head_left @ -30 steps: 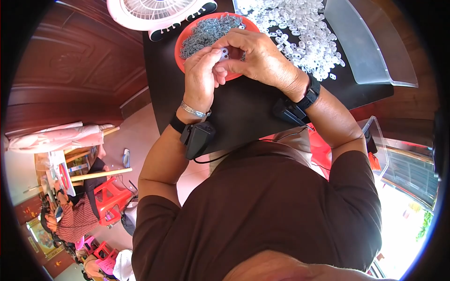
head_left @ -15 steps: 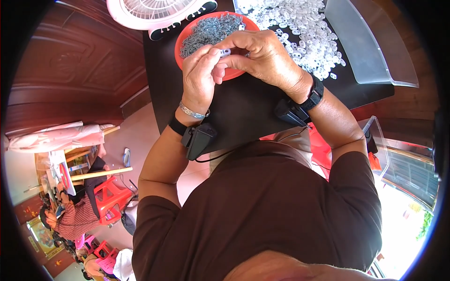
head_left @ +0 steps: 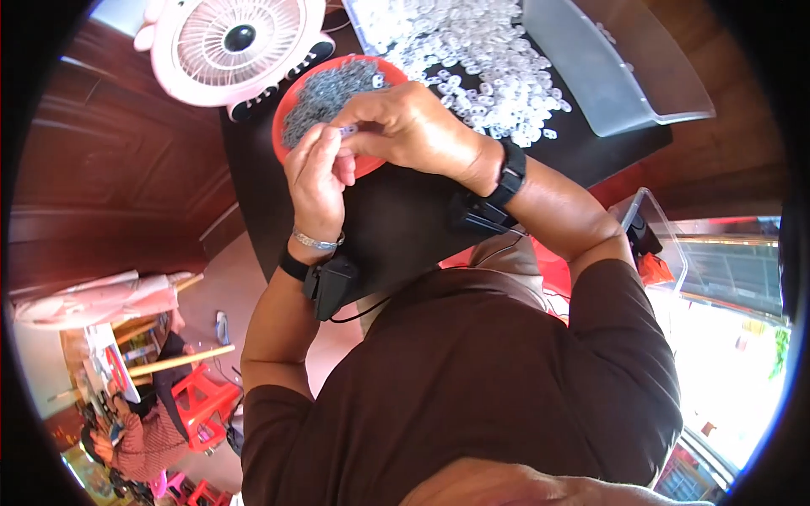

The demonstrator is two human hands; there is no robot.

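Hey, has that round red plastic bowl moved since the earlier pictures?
No: against the round pink plastic fan, the round red plastic bowl sits in the same place; the whole view shifted.

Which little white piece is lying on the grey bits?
The white piece inside the red bowl, near its upper-right rim; another is between the fingertips; the white heap lies outside.

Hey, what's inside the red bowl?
The red bowl holds a heap of small grey pieces, with a white piece on top toward the right. Your left hand and right hand hide part; the bottom is covered.
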